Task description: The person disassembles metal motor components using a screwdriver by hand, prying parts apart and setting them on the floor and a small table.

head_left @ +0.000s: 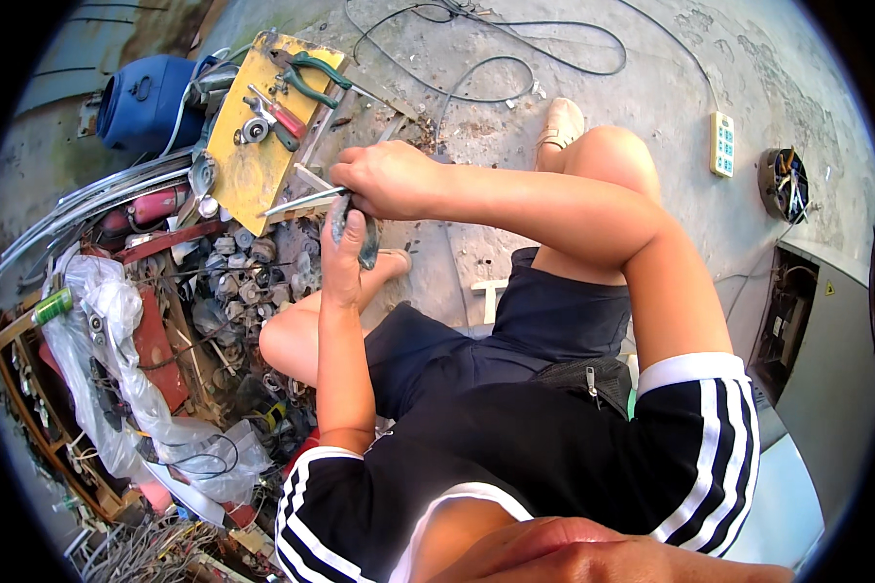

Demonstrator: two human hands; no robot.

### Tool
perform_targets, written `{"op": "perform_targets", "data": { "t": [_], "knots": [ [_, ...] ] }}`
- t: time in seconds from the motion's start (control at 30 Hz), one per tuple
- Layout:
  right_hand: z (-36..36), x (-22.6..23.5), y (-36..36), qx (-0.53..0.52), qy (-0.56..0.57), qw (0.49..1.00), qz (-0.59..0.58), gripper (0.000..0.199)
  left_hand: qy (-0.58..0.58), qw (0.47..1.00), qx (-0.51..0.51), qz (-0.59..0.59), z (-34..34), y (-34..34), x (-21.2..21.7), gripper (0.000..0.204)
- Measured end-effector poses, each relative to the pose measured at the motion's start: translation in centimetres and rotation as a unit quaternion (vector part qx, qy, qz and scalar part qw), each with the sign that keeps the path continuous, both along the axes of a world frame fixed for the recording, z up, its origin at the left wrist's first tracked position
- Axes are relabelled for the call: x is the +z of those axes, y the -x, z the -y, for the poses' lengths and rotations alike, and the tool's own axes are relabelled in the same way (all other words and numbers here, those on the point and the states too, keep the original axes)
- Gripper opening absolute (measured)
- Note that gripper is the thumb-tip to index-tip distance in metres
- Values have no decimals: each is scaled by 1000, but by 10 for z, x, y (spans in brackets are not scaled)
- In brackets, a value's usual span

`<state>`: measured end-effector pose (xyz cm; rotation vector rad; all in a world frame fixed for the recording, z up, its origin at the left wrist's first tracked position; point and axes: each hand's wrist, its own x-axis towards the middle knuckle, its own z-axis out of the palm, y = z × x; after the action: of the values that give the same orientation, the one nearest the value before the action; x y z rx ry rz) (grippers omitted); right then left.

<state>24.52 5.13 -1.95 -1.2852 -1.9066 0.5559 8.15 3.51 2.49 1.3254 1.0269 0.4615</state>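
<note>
My left hand [341,255] is closed around a dark grey, rounded part [368,255] whose kind I cannot make out. Directly above it, my right hand [384,180] has its fingers bent against the same part. A thin, pale metal rod [301,202] sticks out leftward from between the hands, and my right fingers seem to pinch its near end. Just beyond the hands stands a yellow board [248,175] on a wooden frame. On it lie green-handled pliers [313,78], a red-handled screwdriver [287,119] and a small round metal part [255,129].
Left of my knee lies a heap of metal parts [238,282]. Plastic sheeting [117,321], a blue barrel [146,102] and metal strips [92,199] are farther left. A black cable [554,24] loops across the floor. Rightward are a power strip [721,144] and a round bin [784,183].
</note>
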Motion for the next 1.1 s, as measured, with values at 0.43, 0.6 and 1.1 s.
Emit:
{"op": "perform_targets", "data": {
  "t": [0.43,0.6,1.1],
  "knots": [
    [0,22,-19,60,219,950,-214,27,-196,972,110,73,9,-3,-13,100],
    [7,31,-22,115,254,926,-255,29,-251,961,96,72,11,-5,-12,101],
    [24,26,-28,30,164,960,-224,23,-484,856,32,-177,1,-6,-17,101]
  ]
}}
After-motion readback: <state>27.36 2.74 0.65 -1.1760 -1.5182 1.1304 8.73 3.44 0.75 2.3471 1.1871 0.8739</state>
